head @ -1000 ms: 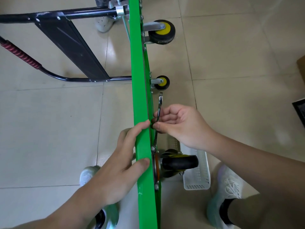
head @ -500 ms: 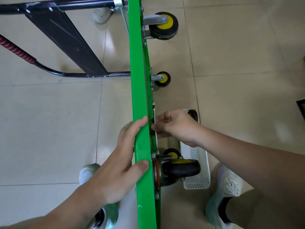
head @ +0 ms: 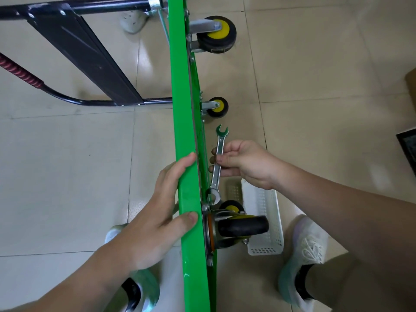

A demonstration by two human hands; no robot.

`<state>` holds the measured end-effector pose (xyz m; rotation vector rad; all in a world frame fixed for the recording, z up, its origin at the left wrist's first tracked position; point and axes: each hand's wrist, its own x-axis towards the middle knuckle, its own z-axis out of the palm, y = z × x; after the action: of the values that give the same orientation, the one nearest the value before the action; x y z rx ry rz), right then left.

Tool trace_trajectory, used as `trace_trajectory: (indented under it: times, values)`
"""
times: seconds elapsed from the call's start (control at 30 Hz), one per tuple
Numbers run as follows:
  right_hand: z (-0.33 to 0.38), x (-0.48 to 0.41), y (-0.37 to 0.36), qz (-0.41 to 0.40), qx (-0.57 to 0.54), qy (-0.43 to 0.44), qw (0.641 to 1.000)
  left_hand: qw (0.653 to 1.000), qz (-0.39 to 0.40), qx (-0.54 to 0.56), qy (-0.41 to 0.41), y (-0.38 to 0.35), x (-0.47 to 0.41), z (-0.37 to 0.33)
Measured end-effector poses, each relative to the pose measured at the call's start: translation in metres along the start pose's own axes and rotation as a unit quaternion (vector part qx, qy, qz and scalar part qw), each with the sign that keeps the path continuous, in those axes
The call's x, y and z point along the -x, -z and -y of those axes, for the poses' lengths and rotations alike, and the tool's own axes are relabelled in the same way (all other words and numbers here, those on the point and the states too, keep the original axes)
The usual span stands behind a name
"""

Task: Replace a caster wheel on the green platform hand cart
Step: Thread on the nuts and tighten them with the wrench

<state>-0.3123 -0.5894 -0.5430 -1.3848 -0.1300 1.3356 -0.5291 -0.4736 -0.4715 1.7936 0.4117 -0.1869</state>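
Observation:
The green platform cart (head: 182,113) stands on its edge on the floor, its underside facing right. My left hand (head: 162,212) grips the upper edge of the deck, thumb over the rim. My right hand (head: 243,163) holds a silver open-end wrench (head: 217,164) by its shank. The wrench's lower jaw sits at a bolt beside the mounting plate of the near black caster (head: 242,226). Two yellow-hubbed casters, a large one (head: 217,33) and a smaller-looking one (head: 217,107), stick out further along the underside.
A white perforated basket (head: 266,221) lies on the tiled floor behind the near caster, another yellow-hubbed wheel (head: 231,207) beside it. The cart's black folded handle with red grip (head: 74,64) lies to the left. My shoes stand on either side of the deck.
My right hand has drawn back from the deck and swung the wrench into plain view, its lower jaw now at the bolt by the near caster. The left hand keeps its hold.

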Motion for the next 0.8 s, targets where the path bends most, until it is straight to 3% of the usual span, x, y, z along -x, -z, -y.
trace_trajectory:
  times: [0.6,0.8]
  values:
    - [0.013,0.055,-0.038,-0.001,0.160,0.180,0.971,1.000,-0.005,0.009,-0.015,-0.001,-0.001,0.005]
    - [0.013,0.039,-0.037,-0.010,0.150,0.146,0.978,1.000,-0.011,0.019,-0.016,-0.002,-0.001,0.004]
